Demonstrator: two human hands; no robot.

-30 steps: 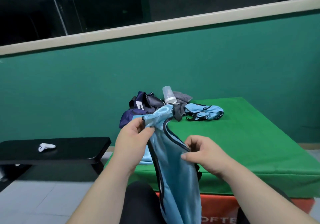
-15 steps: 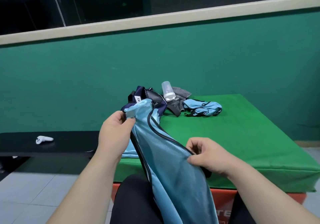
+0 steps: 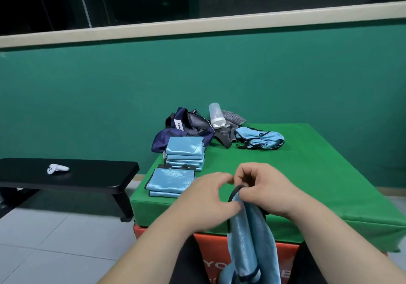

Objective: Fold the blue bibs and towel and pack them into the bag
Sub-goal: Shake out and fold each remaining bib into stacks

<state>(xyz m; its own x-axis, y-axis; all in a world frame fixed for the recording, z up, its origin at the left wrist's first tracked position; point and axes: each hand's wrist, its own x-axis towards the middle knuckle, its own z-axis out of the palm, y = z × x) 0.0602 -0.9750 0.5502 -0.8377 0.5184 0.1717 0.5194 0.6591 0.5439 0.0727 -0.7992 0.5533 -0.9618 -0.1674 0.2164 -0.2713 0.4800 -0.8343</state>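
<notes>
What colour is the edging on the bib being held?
Black edging on a light-blue bib, best seen in the head view.

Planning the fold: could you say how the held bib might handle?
The bib is probably floppy: it hangs limp from the left hand and right hand. Its sheen suggests slippery cloth, so folds may slide. Seems light: a pinch holds it.

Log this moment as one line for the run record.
left hand: pinches hanging bib top | right hand: pinches its black trim | folded bibs: two stacks on green mat | loose bib: far side, unfolded | bag: behind stacks
</notes>
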